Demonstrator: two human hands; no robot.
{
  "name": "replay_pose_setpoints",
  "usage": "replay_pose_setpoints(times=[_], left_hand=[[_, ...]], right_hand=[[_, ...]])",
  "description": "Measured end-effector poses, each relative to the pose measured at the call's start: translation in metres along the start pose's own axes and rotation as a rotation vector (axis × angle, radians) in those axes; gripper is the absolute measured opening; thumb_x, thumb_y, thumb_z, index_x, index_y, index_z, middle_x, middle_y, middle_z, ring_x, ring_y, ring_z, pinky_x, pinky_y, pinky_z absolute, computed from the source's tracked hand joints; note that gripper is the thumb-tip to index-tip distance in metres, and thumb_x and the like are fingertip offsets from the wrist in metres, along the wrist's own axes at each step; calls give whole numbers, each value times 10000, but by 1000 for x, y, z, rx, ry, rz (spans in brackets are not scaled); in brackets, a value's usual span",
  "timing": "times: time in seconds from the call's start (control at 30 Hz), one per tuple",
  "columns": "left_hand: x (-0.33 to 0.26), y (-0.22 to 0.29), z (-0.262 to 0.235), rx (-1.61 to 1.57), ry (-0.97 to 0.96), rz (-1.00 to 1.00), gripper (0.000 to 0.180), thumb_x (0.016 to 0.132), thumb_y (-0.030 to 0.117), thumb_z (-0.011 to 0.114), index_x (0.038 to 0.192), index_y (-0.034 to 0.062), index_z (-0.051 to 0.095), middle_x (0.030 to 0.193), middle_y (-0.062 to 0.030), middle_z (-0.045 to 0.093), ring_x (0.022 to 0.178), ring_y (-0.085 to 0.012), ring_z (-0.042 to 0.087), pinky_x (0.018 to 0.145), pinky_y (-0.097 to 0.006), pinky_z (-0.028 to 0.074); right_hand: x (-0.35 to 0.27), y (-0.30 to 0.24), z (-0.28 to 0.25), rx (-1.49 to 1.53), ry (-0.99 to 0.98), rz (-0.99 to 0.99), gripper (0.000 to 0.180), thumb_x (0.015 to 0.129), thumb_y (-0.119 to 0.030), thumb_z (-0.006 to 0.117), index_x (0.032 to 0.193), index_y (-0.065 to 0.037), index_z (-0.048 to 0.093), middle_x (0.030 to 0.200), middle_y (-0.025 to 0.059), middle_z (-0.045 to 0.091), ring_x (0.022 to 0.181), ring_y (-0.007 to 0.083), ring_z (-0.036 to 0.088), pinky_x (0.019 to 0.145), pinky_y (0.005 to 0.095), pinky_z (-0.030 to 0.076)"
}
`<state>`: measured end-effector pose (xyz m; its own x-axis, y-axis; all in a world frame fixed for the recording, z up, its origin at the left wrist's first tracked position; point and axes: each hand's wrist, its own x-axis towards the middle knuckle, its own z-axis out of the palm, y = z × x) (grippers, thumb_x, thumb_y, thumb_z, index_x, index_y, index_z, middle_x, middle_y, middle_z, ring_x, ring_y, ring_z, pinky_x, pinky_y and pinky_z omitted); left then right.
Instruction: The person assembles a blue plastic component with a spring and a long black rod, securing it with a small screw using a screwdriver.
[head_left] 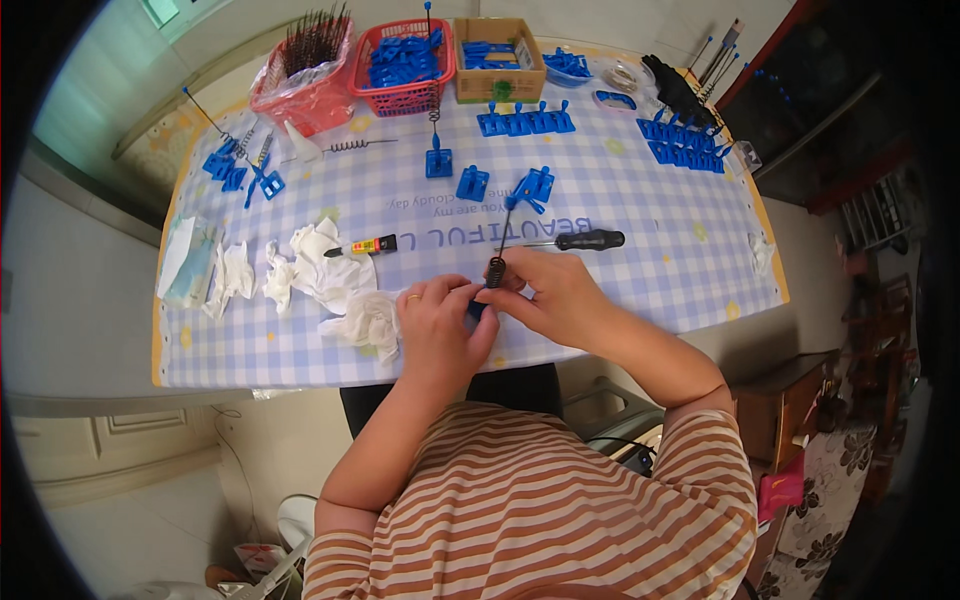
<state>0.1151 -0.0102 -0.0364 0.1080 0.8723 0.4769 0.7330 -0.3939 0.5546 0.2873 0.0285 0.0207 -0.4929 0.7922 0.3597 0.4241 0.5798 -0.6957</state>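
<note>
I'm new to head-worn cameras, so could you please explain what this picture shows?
There is no machine here: a person works with two bare hands. The view comes from the left of two fisheye cameras on their head, looking down, so straight edges bend. The left hand holds a small blue piece, while the right hand pinches a black coil spring just above it. On the checkered tablecloth lie a screwdriver, a small tube and crumpled white material. Farther back stand a red basket and a cardboard box.

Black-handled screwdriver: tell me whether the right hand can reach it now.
Likely yes: the screwdriver's handle lies uncovered near the right hand, though that hand is occupied at the black spring.
</note>
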Motion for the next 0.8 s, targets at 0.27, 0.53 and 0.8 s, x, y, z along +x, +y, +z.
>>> replay_pose_setpoints(times=[0.27, 0.53, 0.8], left_hand=[[9, 3, -6, 77, -108, 3, 195, 731, 197, 720, 887, 85, 681, 898, -83, 634, 854, -287, 592, 801, -431, 396], [11, 9, -6, 121, -120, 2, 173, 775, 221, 727, 825, 69, 661, 838, -96, 624, 792, -311, 572, 738, -439, 398], [8, 6, -3, 38, -49, -29, 177, 764, 201, 749, 773, 65, 635, 799, -84, 619, 750, -306, 582, 671, -435, 409]], right_hand=[[1, -1, -1, 66, -19, -1, 233, 819, -172, 752, 964, -33, 633, 800, 107, 657, 702, 232, 663, 604, 300, 520], [-9, 10, -54, -136, -86, -31, 291, 794, -87, 712, 1070, -37, 631, 991, 128, 645, 846, 264, 644, 719, 362, 524], [-33, 71, -63, -563, -26, -81, 377, 755, -92, 713, 1117, -43, 620, 1065, 131, 591, 984, 329, 550, 877, 421, 450]])
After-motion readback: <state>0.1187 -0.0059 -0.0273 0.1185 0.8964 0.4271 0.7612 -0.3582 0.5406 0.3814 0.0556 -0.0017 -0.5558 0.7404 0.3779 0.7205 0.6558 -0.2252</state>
